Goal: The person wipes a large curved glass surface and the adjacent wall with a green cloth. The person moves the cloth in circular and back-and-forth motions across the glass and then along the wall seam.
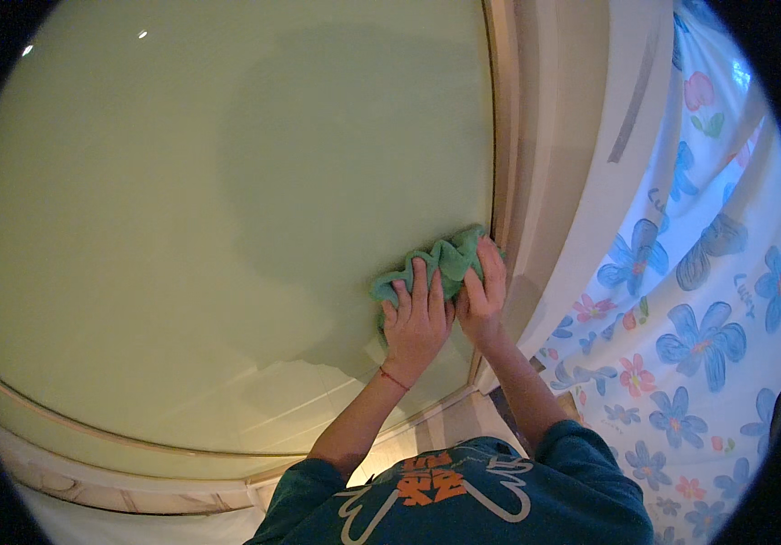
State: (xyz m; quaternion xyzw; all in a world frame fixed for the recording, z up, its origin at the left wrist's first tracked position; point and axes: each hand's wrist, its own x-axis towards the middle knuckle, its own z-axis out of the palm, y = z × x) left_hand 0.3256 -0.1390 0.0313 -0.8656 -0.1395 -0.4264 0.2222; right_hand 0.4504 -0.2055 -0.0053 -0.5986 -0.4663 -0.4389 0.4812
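A crumpled green cloth lies against a large, smooth, pale green panel, near the panel's right edge. My left hand presses on the left part of the cloth with its fingers spread over the folds. Close beside it, my right hand rests on the right end of the cloth, fingertips at the panel's framed edge. The palms and the underside of the cloth are hidden. A thin red band is round my left wrist.
A light-coloured frame runs along the panel's right side. Beyond it hangs a white curtain with blue and pink flowers. Another frame edge curves along the lower left. Small bright reflections show on the panel.
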